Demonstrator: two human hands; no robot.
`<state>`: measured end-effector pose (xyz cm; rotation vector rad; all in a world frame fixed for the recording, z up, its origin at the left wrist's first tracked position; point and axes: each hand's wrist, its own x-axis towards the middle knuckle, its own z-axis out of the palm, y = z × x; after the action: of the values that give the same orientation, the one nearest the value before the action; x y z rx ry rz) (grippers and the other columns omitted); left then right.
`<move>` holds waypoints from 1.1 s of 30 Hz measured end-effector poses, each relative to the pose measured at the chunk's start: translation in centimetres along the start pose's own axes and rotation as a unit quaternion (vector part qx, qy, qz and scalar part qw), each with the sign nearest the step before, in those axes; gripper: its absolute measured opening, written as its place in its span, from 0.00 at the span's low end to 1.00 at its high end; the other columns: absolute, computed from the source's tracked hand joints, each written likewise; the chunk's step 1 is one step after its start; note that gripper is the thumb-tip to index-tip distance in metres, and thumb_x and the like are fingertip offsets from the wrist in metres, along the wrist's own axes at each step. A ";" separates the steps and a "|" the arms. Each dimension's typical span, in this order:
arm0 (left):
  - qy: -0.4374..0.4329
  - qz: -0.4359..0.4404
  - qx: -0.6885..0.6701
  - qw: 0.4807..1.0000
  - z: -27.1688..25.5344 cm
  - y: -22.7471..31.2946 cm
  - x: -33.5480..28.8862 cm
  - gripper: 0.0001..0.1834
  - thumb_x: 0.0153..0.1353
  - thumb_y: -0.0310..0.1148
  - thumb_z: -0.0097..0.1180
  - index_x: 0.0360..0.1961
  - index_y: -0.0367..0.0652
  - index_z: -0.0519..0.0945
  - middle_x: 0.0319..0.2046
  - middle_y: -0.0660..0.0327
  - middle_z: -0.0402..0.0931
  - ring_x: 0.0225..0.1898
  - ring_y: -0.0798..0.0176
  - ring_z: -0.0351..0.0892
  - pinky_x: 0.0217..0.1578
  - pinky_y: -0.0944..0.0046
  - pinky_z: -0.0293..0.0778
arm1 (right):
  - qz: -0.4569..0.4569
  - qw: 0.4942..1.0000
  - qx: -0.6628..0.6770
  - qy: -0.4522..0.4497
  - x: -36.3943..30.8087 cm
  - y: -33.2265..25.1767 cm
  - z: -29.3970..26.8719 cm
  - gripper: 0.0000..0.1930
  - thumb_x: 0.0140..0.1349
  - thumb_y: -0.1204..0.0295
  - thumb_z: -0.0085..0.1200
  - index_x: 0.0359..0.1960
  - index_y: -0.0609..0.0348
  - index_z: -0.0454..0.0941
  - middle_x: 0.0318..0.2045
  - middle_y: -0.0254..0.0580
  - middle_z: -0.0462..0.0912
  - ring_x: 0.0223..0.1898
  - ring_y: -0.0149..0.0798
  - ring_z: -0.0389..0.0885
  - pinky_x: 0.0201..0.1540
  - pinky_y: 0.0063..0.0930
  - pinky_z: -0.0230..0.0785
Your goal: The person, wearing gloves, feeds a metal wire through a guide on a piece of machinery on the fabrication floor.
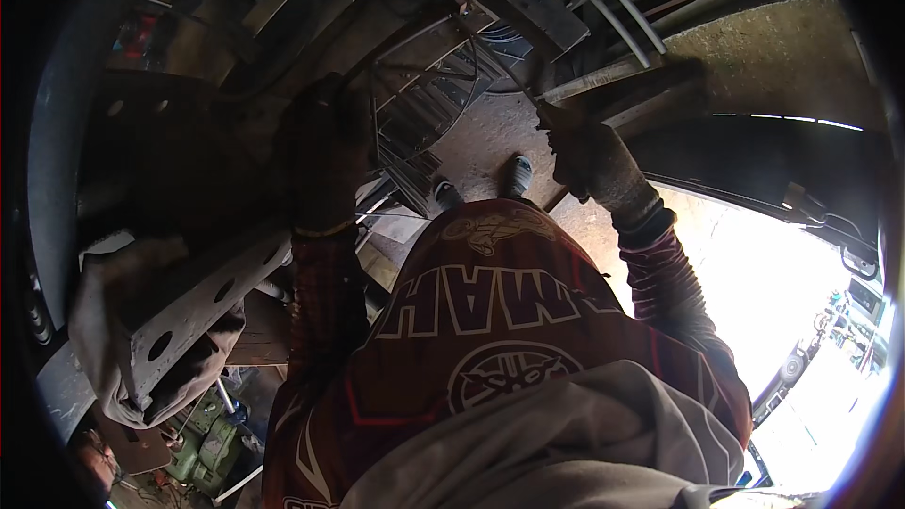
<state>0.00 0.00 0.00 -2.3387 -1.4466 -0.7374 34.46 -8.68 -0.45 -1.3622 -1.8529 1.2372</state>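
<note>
A thin dark metal rod frame is raised before me, its two long sides meeting in a peak at the far end. Bent, looped rods hang below that peak. My gloved right hand is closed round the near end of its right side. In deep shadow, my left hand is closed at the near end of the left side; its separate fingers are hard to make out. Beneath the frame, a bundle of metal bars and strips lies on the floor by my feet.
A perforated metal beam, draped with a grey cloth, stands at my left. Green machinery sits below it. Ahead are a dark metal plate and two pale bars. Bright daylight enters at right, past a dark panel edge.
</note>
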 end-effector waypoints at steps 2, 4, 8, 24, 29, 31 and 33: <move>0.006 0.014 0.008 1.000 0.1 -0.5 -0.2 0.13 0.62 0.39 0.63 0.44 0.43 0.81 0.38 0.56 0.82 0.38 0.50 0.83 0.39 0.54 0.79 | 0.056 0.996 0.063 -0.003 0.2 -0.4 0.6 0.23 0.72 0.65 0.52 0.65 0.61 0.68 0.35 0.40 0.83 0.32 0.26 0.84 0.35 0.18 0.78; 0.019 0.004 0.008 1.000 0.5 -0.1 0.3 0.14 0.62 0.39 0.63 0.43 0.43 0.81 0.37 0.56 0.82 0.38 0.51 0.83 0.39 0.54 0.79 | 0.113 0.962 0.245 0.035 0.2 0.1 1.9 0.24 0.73 0.65 0.51 0.66 0.61 0.65 0.40 0.43 0.83 0.35 0.28 0.84 0.38 0.21 0.78; -0.009 -0.092 -0.059 0.994 0.2 0.6 0.4 0.14 0.61 0.39 0.63 0.42 0.42 0.81 0.37 0.56 0.82 0.37 0.51 0.82 0.38 0.54 0.79 | 0.177 0.861 0.455 0.139 1.1 -1.3 4.6 0.28 0.76 0.58 0.44 0.71 0.58 0.57 0.55 0.50 0.78 0.45 0.37 0.83 0.47 0.31 0.78; -0.033 -0.063 -0.022 0.997 1.5 0.5 -0.1 0.16 0.63 0.44 0.58 0.40 0.42 0.84 0.37 0.52 0.82 0.37 0.49 0.83 0.38 0.52 0.78 | 0.118 0.864 0.439 0.217 4.3 -6.4 14.5 0.28 0.73 0.51 0.45 0.64 0.58 0.66 0.42 0.43 0.79 0.36 0.39 0.79 0.40 0.33 0.75; -0.032 -0.010 0.029 0.999 2.4 -1.0 -0.4 0.17 0.63 0.44 0.58 0.39 0.41 0.84 0.35 0.51 0.82 0.36 0.47 0.83 0.38 0.51 0.78 | -0.223 0.936 -0.102 0.252 4.0 -2.3 10.2 0.22 0.68 0.74 0.51 0.63 0.63 0.68 0.37 0.43 0.80 0.33 0.38 0.80 0.39 0.32 0.76; -0.045 -0.011 0.070 0.996 0.7 -1.2 -0.7 0.17 0.63 0.44 0.58 0.38 0.40 0.84 0.35 0.50 0.82 0.36 0.47 0.83 0.39 0.51 0.78 | -0.274 0.919 -0.166 0.229 4.5 -1.7 8.4 0.24 0.64 0.81 0.50 0.64 0.64 0.68 0.37 0.44 0.80 0.35 0.40 0.81 0.42 0.32 0.77; -0.045 -0.024 0.030 0.998 2.2 0.0 -0.1 0.16 0.63 0.44 0.58 0.38 0.40 0.83 0.35 0.50 0.82 0.37 0.48 0.83 0.39 0.51 0.78 | -0.156 0.963 -0.142 0.166 4.1 -1.5 7.0 0.26 0.62 0.84 0.50 0.63 0.65 0.67 0.38 0.45 0.80 0.37 0.42 0.82 0.44 0.33 0.77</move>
<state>0.57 1.04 -1.85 -2.3273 -1.5443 -0.5988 26.60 -7.47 -2.61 -1.2621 -1.9532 0.5610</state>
